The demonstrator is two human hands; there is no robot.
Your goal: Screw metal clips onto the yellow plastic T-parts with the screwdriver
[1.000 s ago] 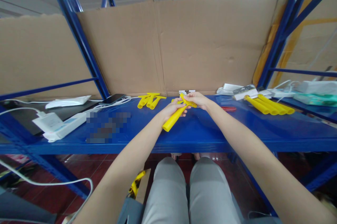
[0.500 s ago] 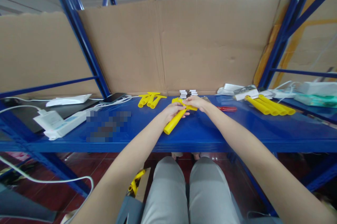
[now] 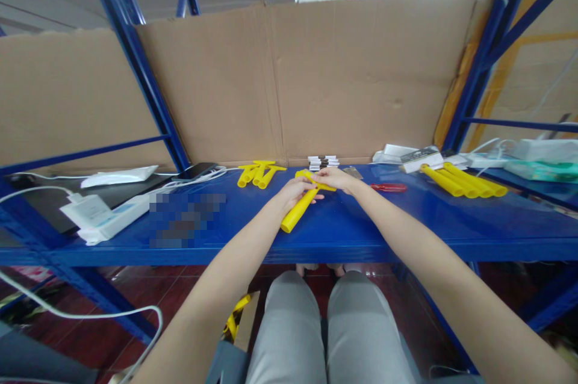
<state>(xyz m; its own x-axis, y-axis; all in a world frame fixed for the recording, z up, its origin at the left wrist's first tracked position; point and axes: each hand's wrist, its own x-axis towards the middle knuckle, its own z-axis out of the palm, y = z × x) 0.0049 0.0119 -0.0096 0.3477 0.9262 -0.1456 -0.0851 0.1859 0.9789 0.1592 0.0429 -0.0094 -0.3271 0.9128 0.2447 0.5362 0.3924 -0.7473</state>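
Note:
A yellow T-shaped plastic piece with a hollow tube point(image 3: 297, 215) lies slantwise between my hands over the blue shelf, its round open end towards me. My left hand point(image 3: 292, 192) is closed around it just below the crosspiece. With bent fingers, my right hand point(image 3: 335, 179) grips the crosspiece end; whether anything small sits under those fingertips is hidden. Behind and to the left lie several similar yellow T-shaped pieces point(image 3: 262, 174). Beyond my hands stands a stack of small white-and-black items point(image 3: 323, 162). A red-handled screwdriver point(image 3: 392, 188) rests right of my right hand.
Several yellow tubes point(image 3: 469, 185) lie at the right beside a small box point(image 3: 422, 160). A white power strip point(image 3: 111, 221) with cables and a phone point(image 3: 198, 170) occupy the left. Cardboard point(image 3: 338, 83) backs the shelf. Below, an open carton point(image 3: 247, 321) holds more yellow pieces.
My hands keep their hold on the yellow piece and have shifted only slightly. The view has tilted a little.

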